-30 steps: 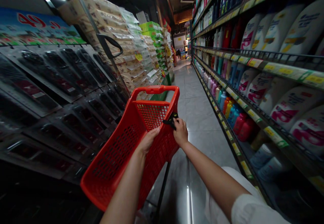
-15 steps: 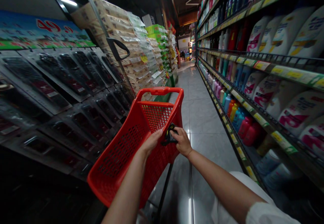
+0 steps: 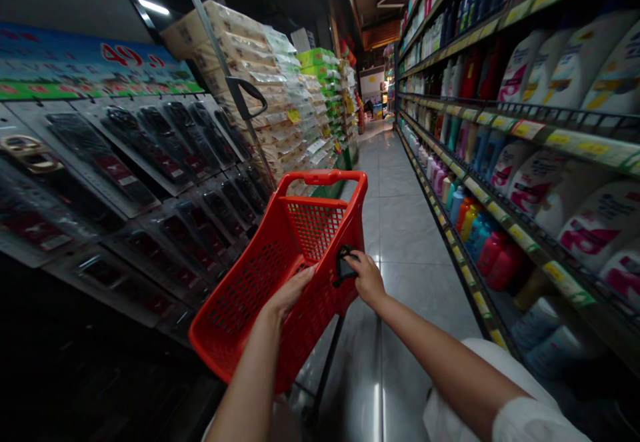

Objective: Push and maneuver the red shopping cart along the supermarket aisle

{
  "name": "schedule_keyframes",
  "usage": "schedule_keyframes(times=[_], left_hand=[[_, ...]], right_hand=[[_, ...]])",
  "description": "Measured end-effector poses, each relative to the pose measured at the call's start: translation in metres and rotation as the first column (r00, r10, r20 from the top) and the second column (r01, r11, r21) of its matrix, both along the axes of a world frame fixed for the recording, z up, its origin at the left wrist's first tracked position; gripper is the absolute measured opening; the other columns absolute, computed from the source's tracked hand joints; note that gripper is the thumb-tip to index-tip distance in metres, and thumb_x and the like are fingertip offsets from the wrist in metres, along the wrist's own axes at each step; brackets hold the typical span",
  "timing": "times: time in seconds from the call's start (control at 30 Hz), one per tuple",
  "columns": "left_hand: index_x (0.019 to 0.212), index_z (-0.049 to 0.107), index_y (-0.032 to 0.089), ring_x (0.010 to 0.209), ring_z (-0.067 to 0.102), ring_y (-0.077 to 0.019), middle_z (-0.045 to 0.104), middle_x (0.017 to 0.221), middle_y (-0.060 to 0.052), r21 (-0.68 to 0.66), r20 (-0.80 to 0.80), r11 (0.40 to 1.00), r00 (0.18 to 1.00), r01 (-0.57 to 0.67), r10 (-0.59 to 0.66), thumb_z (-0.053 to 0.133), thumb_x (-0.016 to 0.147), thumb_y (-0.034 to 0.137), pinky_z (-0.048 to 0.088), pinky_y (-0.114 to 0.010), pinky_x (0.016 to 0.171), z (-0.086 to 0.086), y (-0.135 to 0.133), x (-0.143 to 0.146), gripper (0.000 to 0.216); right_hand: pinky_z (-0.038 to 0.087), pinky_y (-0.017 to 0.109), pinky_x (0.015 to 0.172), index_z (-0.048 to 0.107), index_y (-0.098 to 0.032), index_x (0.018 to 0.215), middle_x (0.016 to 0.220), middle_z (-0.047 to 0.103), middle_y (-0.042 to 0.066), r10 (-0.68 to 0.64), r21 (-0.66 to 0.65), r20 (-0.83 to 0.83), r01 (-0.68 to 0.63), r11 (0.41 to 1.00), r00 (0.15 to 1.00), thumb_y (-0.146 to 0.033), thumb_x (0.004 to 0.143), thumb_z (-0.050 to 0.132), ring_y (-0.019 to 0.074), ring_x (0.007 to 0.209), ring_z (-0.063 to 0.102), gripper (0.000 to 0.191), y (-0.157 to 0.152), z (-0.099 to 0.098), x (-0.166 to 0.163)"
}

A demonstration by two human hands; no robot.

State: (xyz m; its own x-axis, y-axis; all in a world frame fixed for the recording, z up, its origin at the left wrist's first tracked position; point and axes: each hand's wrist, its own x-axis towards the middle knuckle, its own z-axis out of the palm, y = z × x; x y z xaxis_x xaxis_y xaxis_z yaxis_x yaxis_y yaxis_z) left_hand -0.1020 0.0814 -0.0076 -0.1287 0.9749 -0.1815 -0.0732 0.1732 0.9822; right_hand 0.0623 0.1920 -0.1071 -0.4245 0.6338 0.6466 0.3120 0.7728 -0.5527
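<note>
A red plastic shopping basket (image 3: 260,282) tilts in front of me over the aisle floor, its open top facing left. My left hand (image 3: 290,292) rests on its near side wall, fingers curled over the mesh. My right hand (image 3: 367,279) is closed around a black handle piece (image 3: 344,263) at the basket's right edge. I see nothing inside the basket. A thin dark pole (image 3: 325,369) runs down from under the basket toward the floor.
Hanging packs of dark goods (image 3: 150,182) fill the rack on the left. Behind it stands a stack of wrapped packs (image 3: 280,109) and a black-handled metal pole (image 3: 235,95). Shelves of bottles and refill pouches (image 3: 525,162) line the right. The tiled aisle (image 3: 395,215) runs ahead.
The view has advanced slightly along the aisle. The basket has shifted right and a little lower in view. My right hand has settled more firmly on the black handle piece.
</note>
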Motion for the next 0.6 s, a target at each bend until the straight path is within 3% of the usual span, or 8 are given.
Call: schedule_keyframes(times=[0.07,0.17,0.2,0.27,0.33,0.4,0.5,0.6], left_hand=[[0.109,0.074,0.019,0.126,0.055,-0.0284,0.07,0.121,-0.007,0.024,0.004,1.0,1.0,-0.002,0.002,0.077,0.07,0.05,0.03,-0.043,0.116,0.001,0.001,0.0,0.05],[0.102,0.076,0.017,0.125,0.055,-0.0282,0.071,0.118,-0.008,0.056,-0.013,0.998,1.0,-0.017,0.018,0.078,0.069,0.05,0.029,-0.043,0.116,0.0,0.003,0.0,0.047],[0.103,0.075,0.017,0.124,0.055,-0.028,0.072,0.118,-0.008,0.061,-0.014,0.998,1.0,-0.018,0.019,0.077,0.07,0.051,0.029,-0.042,0.116,-0.001,0.004,0.0,0.047],[0.106,0.075,0.018,0.124,0.056,-0.0278,0.072,0.117,-0.008,0.054,0.001,0.998,1.0,-0.014,0.014,0.075,0.072,0.051,0.03,-0.042,0.115,-0.004,0.005,0.001,0.048],[0.108,0.074,0.018,0.122,0.058,-0.0283,0.073,0.115,-0.008,0.024,0.034,1.0,0.999,-0.019,0.018,0.072,0.074,0.053,0.032,-0.042,0.114,-0.007,0.006,0.002,0.048],[0.109,0.074,0.02,0.121,0.058,-0.0291,0.073,0.114,-0.007,-0.007,0.065,1.0,0.998,-0.026,0.026,0.069,0.076,0.057,0.035,-0.043,0.112,-0.01,0.006,0.002,0.05],[0.113,0.073,0.022,0.122,0.058,-0.0293,0.073,0.116,-0.006,-0.031,0.105,1.0,0.994,-0.001,0.004,0.059,0.078,0.067,0.038,-0.042,0.11,-0.011,0.006,0.002,0.058],[0.113,0.073,0.024,0.119,0.061,-0.0277,0.073,0.114,-0.005,-0.042,0.157,0.998,0.987,0.044,-0.037,0.051,0.081,0.07,0.041,-0.04,0.107,-0.012,0.005,0.002,0.061]], right_hand=[[0.047,0.04,0.097,0.068,-0.028,0.119,0.127,0.061,0.008,0.043,0.022,0.014,-0.043,0.999,0.999,0.003,0.076,0.046,0.0221,0.118,0.052,0.056,-0.003,0.002,-0.001],[0.044,0.04,0.1,0.067,-0.033,0.118,0.125,0.063,0.003,0.276,0.118,0.048,-0.28,0.953,0.96,0.0,0.077,0.049,0.0208,0.119,0.053,0.056,-0.011,0.007,-0.003],[0.045,0.039,0.1,0.067,-0.032,0.118,0.122,0.064,0.002,0.306,0.105,0.014,-0.306,0.946,0.952,0.001,0.076,0.047,0.0196,0.117,0.055,0.057,-0.011,0.009,-0.002],[0.048,0.036,0.098,0.067,-0.028,0.118,0.117,0.066,0.003,0.22,0.023,-0.162,-0.219,0.975,0.962,0.003,0.074,0.04,0.0176,0.112,0.058,0.061,-0.005,0.016,0.002],[0.048,0.037,0.1,0.065,-0.025,0.122,0.118,0.065,0.005,0.017,-0.066,-0.35,-0.042,0.997,0.937,0.004,0.071,0.036,0.0177,0.112,0.059,0.065,0.011,0.025,0.009],[0.044,0.041,0.105,0.059,-0.026,0.13,0.128,0.061,0.005,-0.105,-0.064,-0.41,0.086,0.994,0.906,0.003,0.07,0.036,0.0192,0.12,0.055,0.07,0.028,0.038,0.016],[0.037,0.047,0.112,0.052,-0.033,0.138,0.148,0.046,0.001,-0.058,0.067,-0.244,0.077,0.995,0.968,0.005,0.069,0.039,0.022,0.136,0.041,0.079,0.045,0.056,0.017],[0.034,0.054,0.113,0.049,-0.035,0.14,0.158,0.031,0.0,0.001,0.121,-0.03,0.002,0.993,1.0,0.008,0.067,0.041,0.0265,0.146,0.025,0.085,0.038,0.058,0.004]])
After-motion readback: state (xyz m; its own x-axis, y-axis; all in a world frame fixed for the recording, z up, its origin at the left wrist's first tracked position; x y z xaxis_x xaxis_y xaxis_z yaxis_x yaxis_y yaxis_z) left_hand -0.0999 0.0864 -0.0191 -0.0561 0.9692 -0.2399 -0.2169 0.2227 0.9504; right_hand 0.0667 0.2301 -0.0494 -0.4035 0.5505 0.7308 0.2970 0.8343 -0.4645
